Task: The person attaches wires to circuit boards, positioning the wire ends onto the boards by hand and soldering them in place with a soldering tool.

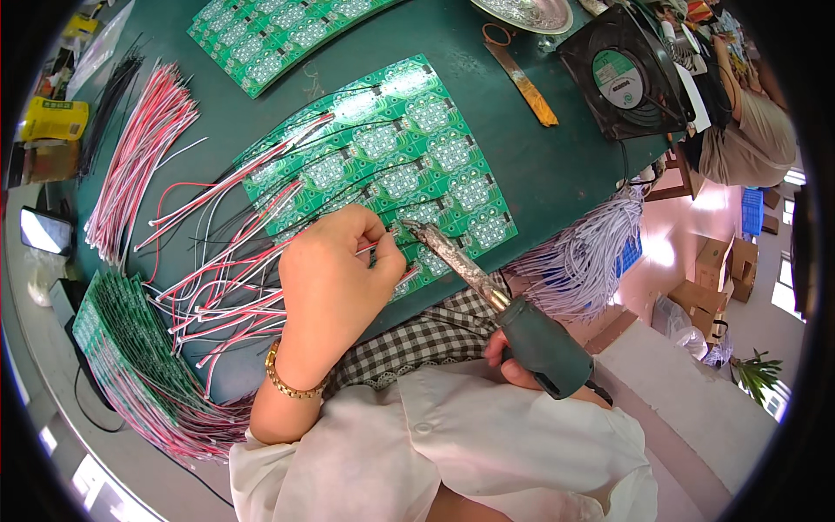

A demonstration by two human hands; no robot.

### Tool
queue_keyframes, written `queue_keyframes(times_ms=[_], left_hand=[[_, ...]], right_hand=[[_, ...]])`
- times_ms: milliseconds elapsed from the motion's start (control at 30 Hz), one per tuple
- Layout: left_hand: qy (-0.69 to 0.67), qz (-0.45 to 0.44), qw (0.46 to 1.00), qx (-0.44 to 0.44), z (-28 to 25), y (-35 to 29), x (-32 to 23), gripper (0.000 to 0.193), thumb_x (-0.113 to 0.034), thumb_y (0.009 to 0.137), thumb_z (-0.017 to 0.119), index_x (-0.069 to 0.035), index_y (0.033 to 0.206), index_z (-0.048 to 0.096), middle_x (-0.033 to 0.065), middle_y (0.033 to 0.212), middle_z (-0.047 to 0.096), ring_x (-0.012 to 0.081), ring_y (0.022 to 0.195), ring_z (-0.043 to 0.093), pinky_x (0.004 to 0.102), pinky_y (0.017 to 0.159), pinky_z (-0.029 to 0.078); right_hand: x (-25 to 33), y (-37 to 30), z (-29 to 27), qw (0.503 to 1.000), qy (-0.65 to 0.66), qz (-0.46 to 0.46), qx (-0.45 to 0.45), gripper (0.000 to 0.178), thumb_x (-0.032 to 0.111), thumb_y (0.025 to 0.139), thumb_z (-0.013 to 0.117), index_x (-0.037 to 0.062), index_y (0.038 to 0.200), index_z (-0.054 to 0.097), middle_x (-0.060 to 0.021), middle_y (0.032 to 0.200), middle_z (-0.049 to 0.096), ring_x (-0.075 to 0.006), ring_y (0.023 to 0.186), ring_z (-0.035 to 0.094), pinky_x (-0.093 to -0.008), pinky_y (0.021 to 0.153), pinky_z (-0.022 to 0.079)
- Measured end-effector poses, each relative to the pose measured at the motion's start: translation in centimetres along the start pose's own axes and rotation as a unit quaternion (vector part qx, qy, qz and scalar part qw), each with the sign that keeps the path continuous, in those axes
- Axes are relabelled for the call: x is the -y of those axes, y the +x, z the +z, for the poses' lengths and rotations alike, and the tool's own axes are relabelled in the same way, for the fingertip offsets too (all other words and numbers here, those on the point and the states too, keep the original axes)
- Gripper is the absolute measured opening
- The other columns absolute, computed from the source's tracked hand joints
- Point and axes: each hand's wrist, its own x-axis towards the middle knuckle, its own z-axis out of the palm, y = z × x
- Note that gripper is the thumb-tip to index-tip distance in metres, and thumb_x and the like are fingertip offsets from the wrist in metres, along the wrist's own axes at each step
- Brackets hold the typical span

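Note:
A green circuit board panel [474,187] lies flat on the dark green table in front of me. My left hand [339,261] is over its near left part, thumb and fingers pinched on a red wire [365,247]. My right hand [515,361] is wrapped round the dark handle of a soldering iron [539,344], mostly hidden behind it. The iron's tip touches or hovers just above the board beside my left fingertips; I cannot tell which. Red, white and black wires [235,248] trail leftward off the panel.
A bundle of red and white wires [143,165] lies left, near stacked wired boards [130,348]. Another panel [278,35] sits at the back. A black fan [622,74], an orange-ended blade [522,85] and a metal dish [531,13] stand back right. White cables [574,261] hang beyond the right edge.

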Motion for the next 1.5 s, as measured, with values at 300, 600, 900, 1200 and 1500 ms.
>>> queue_keyframes(times_ms=[300,600,900,1200,1500], left_hand=[[-0.003,0.006,1.0,-0.005,0.0,-0.2,0.2,0.003,-0.002,0.067,0.061,-0.002,0.067,0.058,0.0008,0.05,0.047,0.0052,0.043,0.039,0.0211,0.043,0.032],[-0.009,0.007,1.0,-0.006,0.1,0.0,-0.1,0.004,-0.001,0.066,0.061,-0.002,0.066,0.057,0.0007,0.048,0.045,0.0053,0.042,0.038,0.0216,0.042,0.031],[0.009,0.015,1.0,-0.015,0.0,0.0,0.0,0.006,-0.004,0.065,0.063,-0.003,0.065,0.057,0.0021,0.048,0.046,0.0086,0.041,0.04,0.0239,0.042,0.032],[0.026,0.031,0.999,-0.014,-0.6,-1.0,0.8,0.009,-0.005,0.067,0.065,-0.004,0.073,0.058,0.0063,0.062,0.055,0.0166,0.048,0.051,0.0284,0.045,0.04],[0.38,-0.028,0.909,-0.167,-10.5,-0.5,5.9,0.016,-0.004,0.077,0.05,-0.004,0.091,0.056,0.0129,0.083,0.056,0.0302,0.079,0.056,0.0412,0.068,0.046]], right_hand=[[0.8,0.0,-0.6,0.979,0.145,0.094,0.105,0.03,0.028,0.081,0.06,0.0024,0.094,0.053,-0.0073,0.086,0.057,-0.017,0.077,0.057,-0.0304,0.069,0.047],[1.0,0.0,-1.0,0.957,0.22,0.138,0.127,0.041,0.038,0.08,0.062,0.0012,0.096,0.053,-0.0065,0.089,0.056,-0.0171,0.094,0.052,-0.0291,0.084,0.041],[2.2,0.5,0.0,0.956,0.288,0.027,-0.053,0.031,0.024,0.077,0.067,0.0024,0.094,0.054,-0.0062,0.085,0.056,-0.0131,0.072,0.055,-0.0262,0.065,0.046],[1.2,-0.2,0.9,0.955,0.289,0.014,-0.071,0.056,0.043,0.081,0.062,0.0024,0.114,0.043,-0.0102,0.084,0.054,-0.0176,0.072,0.055,-0.0394,0.082,0.044],[0.9,-0.8,2.0,0.921,0.325,-0.005,-0.213,0.057,0.04,0.078,0.066,0.001,0.112,0.042,-0.0116,0.077,0.055,-0.0181,0.066,0.056,-0.0388,0.073,0.047]])
